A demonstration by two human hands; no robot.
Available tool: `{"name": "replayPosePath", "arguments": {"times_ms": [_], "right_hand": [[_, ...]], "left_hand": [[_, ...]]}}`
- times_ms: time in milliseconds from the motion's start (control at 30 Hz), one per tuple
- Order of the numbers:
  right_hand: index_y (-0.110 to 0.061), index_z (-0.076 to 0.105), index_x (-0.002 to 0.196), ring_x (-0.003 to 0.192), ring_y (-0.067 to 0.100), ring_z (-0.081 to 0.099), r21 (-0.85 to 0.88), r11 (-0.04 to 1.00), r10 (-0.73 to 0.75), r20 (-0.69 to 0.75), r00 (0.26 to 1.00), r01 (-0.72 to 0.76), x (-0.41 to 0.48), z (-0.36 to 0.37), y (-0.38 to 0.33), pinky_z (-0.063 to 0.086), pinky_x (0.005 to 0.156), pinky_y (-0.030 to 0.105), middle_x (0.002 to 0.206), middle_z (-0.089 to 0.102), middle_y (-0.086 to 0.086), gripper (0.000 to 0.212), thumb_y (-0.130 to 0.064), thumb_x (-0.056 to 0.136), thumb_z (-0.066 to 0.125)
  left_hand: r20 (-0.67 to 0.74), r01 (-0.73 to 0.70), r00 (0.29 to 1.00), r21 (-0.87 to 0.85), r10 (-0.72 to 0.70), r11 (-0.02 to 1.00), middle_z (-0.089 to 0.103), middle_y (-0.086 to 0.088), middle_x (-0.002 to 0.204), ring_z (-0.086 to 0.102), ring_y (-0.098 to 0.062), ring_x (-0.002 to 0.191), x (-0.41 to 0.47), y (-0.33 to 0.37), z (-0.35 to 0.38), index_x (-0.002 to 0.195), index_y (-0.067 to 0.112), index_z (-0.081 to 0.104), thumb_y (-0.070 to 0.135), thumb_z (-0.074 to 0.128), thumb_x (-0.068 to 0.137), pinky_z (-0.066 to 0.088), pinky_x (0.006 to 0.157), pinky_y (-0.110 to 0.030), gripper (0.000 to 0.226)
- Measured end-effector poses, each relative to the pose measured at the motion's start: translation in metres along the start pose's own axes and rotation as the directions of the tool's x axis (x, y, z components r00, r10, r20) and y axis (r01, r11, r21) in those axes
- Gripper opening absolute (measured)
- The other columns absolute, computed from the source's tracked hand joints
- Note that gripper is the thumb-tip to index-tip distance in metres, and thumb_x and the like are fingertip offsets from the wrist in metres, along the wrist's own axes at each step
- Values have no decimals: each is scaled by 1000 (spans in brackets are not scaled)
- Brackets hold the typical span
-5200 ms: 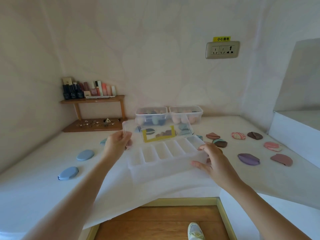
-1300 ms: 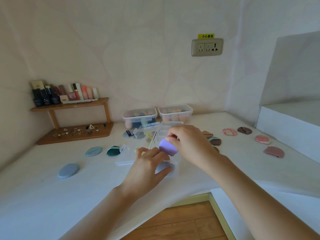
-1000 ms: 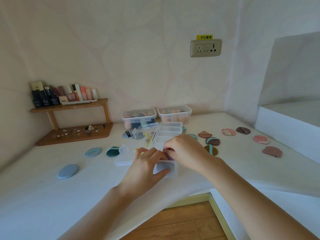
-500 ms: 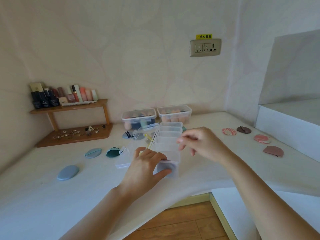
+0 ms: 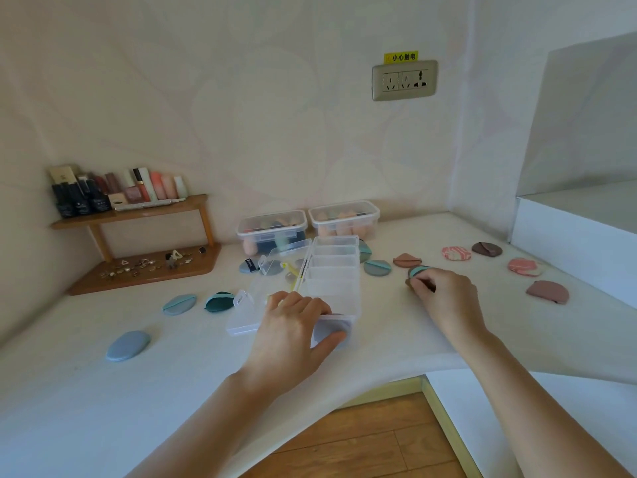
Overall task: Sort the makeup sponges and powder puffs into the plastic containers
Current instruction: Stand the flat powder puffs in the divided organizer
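Observation:
A clear divided plastic box [image 5: 332, 270] lies open on the white counter, its lid [image 5: 262, 298] flat to the left. My left hand [image 5: 293, 326] grips the box's near end, thumb on the front wall, where a lilac puff [image 5: 327, 334] shows through. My right hand [image 5: 444, 294] is to the right of the box and pinches a brown puff with a teal strap [image 5: 418, 272]. Loose puffs lie around: grey-green [image 5: 377, 268], brown [image 5: 406, 259], pink marbled [image 5: 455, 253], blue [image 5: 128, 346].
Two lidded tubs [image 5: 271, 227] [image 5: 344, 217] with sponges stand against the back wall. A wooden shelf [image 5: 138, 215] with cosmetics fills the left corner. More puffs [image 5: 548, 291] [image 5: 179, 304] [image 5: 219, 300] lie at both sides. A white ledge [image 5: 579, 236] rises on the right; the counter's front edge curves near me.
My right hand put the lilac puff into the box's near compartment, then moved right and took hold of the teal-strapped brown puff. My left hand stayed on the box.

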State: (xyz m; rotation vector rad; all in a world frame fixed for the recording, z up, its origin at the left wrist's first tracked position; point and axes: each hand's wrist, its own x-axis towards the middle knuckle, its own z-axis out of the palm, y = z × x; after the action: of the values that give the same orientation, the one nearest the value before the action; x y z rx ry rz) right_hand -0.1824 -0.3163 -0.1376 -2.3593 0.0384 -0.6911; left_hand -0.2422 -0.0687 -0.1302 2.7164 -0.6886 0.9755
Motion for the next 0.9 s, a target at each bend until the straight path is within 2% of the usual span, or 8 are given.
{"name": "replayPosePath", "arguments": {"times_ms": [167, 267, 333, 433, 533, 633, 800, 900], "right_hand": [[-10, 69, 96, 82, 27, 61, 53, 998, 31, -56, 998, -28, 2, -3, 0, 36, 65, 25, 93, 72, 8, 14, -16, 94, 56], [-10, 70, 90, 78, 15, 57, 161, 982, -91, -71, 993, 102, 2, -12, -15, 36, 62, 13, 90, 69, 0, 11, -15, 91, 60], [-11, 72, 87, 74, 11, 59, 274, 945, -170, -50, 984, 177, 2, -21, -36, 40, 65, 17, 85, 70, -3, 9, -15, 89, 64], [-19, 72, 85, 70, -3, 58, 388, 887, -309, 93, 947, 251, -4, -31, -71, 39, 64, 12, 77, 68, -16, 9, -20, 89, 64], [-19, 72, 86, 68, -6, 56, 285, 885, -430, 199, 881, 368, -13, -26, -94, 35, 62, 9, 72, 61, -20, 10, -21, 90, 62], [-17, 72, 90, 73, 5, 58, 182, 854, -516, 183, 837, 486, -15, -14, -103, 45, 67, 21, 82, 65, -11, 11, -22, 90, 63], [-19, 74, 82, 68, 10, 55, 56, 813, -565, 317, 761, 580, -18, -7, -113, 41, 60, 20, 78, 68, -4, 18, -27, 90, 60], [-22, 74, 75, 64, 10, 53, -28, 810, -546, 330, 770, 586, -18, -8, -113, 38, 58, 21, 73, 69, -3, 22, -29, 90, 59]], "left_hand": [[-16, 28, 999, -31, -29, 999, 64, 11, 77, 57, -13, 70, 0, 3, 1, 87, 25, 60, 56, 52, 79, 44, 78, -31, 33], [-11, 12, 1000, -48, -13, 999, 65, 12, 79, 57, -13, 72, -1, 2, 1, 88, 26, 62, 55, 53, 80, 44, 78, -29, 31], [-14, 3, 1000, -50, -4, 999, 65, 13, 79, 57, -12, 73, -1, 1, 1, 89, 27, 62, 55, 53, 81, 41, 79, -27, 31], [-45, -8, 999, -50, 6, 999, 64, 12, 81, 56, -12, 75, -1, 0, 3, 89, 27, 62, 54, 54, 81, 35, 79, -24, 29], [-104, 14, 994, -87, -23, 996, 58, 5, 94, 46, -11, 88, -2, 0, 6, 91, 26, 64, 54, 55, 79, 38, 79, -23, 32], [-143, 23, 989, -122, -41, 992, 50, 4, 100, 43, -12, 92, -3, 0, 7, 91, 27, 65, 55, 55, 79, 43, 73, -26, 32], [-163, -6, 986, -148, -19, 989, 45, 6, 102, 44, -14, 93, -4, 0, 6, 93, 27, 61, 50, 58, 80, 44, 75, -29, 27], [-137, -5, 990, -194, -22, 981, 52, 4, 107, 45, -13, 101, -4, 1, 4, 96, 27, 59, 46, 59, 79, 43, 84, -29, 25]]}}
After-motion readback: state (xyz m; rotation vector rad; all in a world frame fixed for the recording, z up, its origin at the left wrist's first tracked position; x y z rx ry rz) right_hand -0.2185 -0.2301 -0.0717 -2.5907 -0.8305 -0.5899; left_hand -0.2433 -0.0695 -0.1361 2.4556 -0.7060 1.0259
